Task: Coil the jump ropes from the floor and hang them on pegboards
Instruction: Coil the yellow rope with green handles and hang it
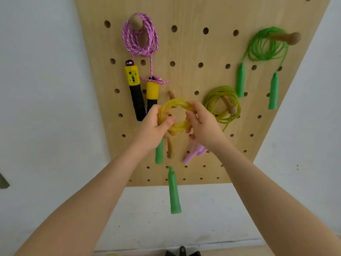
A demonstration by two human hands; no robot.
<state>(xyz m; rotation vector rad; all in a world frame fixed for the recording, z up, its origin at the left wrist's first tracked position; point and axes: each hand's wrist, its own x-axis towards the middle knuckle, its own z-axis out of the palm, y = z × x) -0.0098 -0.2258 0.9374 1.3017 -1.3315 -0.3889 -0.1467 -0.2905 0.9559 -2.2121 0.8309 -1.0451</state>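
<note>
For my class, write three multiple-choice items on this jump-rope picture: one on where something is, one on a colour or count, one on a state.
1. Where does the pink rope hang?
A. On the upper left peg of the pegboard
B. On the floor
C. On the lowest peg

2. What colour are the handles of the green rope at the upper right?
A. Black
B. Green
C. Pink

3. What is the state of the yellow rope?
A. Stretched out straight
B. Lying loose on the floor
C. Coiled and gripped by the left hand and the right hand

Answers:
1 A: its loops sit round the top left peg.
2 B: both handles below that coil are green.
3 C: the coil forms a ring between two hands whose fingers curl round it.
</note>
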